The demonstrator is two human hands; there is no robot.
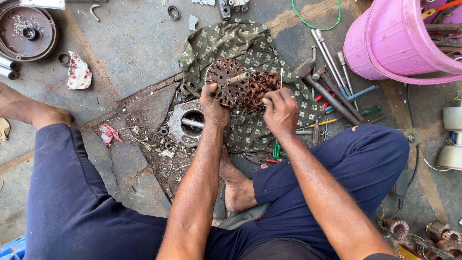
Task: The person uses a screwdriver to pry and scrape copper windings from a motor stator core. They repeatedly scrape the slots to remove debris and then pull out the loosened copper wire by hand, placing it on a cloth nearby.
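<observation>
My left hand [213,107] grips the lower edge of a round, rusty motor stator [225,79] with a short shaft sticking out of its middle. A tangle of copper wire windings [257,89] hangs off the stator's right side. My right hand [280,111] is closed on those copper strands, with a ring on one finger. Both hands hold the part above an olive patterned cloth [240,45] spread on the stone floor. I sit on the floor in dark blue trousers, bare feet out.
A grey metal motor housing [185,124] lies under my left wrist. Hammers, screwdrivers and rods [332,86] lie to the right. A pink plastic bucket [394,43] stands at the upper right. A round rusty cover [26,31] sits at upper left; motor parts [423,236] at lower right.
</observation>
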